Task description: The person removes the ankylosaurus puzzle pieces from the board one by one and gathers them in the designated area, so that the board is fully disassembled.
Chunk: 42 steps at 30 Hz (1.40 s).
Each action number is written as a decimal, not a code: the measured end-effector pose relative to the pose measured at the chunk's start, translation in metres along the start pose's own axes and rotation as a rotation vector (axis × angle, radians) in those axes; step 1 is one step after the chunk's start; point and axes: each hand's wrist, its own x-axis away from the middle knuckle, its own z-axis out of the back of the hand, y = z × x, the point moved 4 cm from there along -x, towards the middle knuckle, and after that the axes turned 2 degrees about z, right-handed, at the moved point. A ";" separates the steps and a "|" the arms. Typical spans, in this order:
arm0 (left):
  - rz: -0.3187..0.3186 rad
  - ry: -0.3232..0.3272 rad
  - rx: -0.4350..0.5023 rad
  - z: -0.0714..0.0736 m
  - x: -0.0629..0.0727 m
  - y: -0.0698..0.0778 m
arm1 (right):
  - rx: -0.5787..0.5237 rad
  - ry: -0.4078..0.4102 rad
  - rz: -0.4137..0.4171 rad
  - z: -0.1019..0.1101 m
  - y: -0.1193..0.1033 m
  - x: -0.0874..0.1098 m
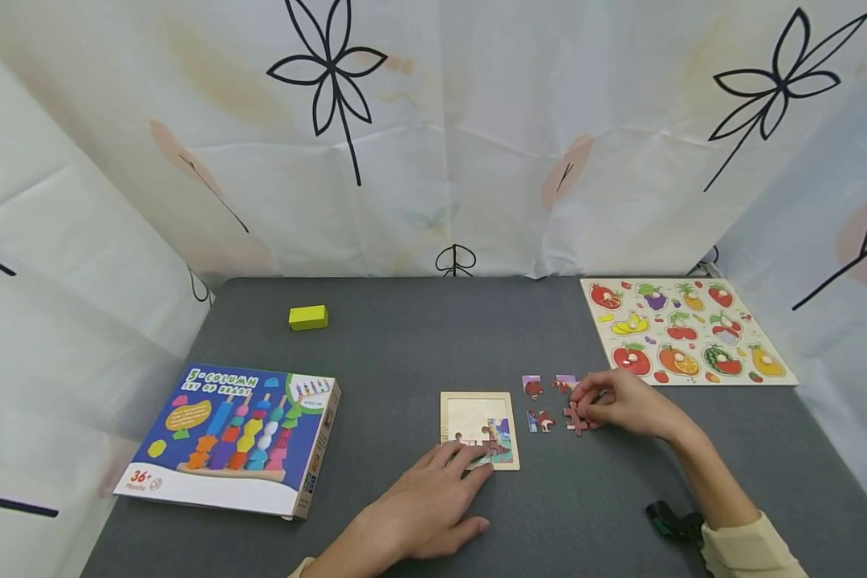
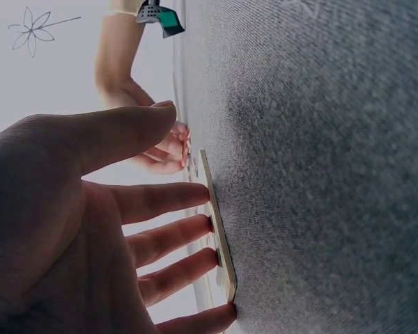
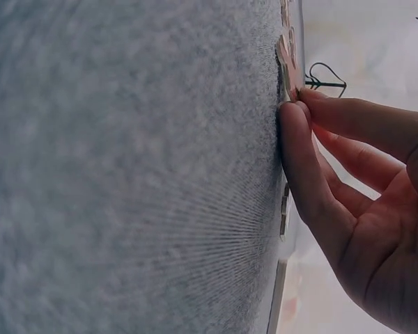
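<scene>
A small wooden puzzle tray lies on the grey table, with a few joined pieces in its lower part. My left hand rests on its near edge, fingers spread and fairly straight; the left wrist view shows the fingertips on the tray's rim. To the tray's right, my right hand pinches a reddish-brown jigsaw piece between thumb and finger, low over the table. Beside it lie loose jigsaw pieces, one partly covered by the right hand.
A boxed bead set lies at the left, with a yellow block behind it. A fruit puzzle board is at the back right. Near the right forearm is a black strap-like object. Patterned cloth surrounds the table.
</scene>
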 end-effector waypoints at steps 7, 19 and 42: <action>-0.002 -0.013 0.016 0.000 0.000 -0.001 | 0.031 0.010 0.001 0.000 -0.001 0.000; -0.001 -0.025 0.024 0.000 -0.001 -0.002 | 0.038 0.054 -0.009 0.004 -0.004 0.003; -0.015 0.115 -0.002 0.003 -0.003 -0.001 | -0.158 -0.050 0.121 -0.028 -0.026 -0.015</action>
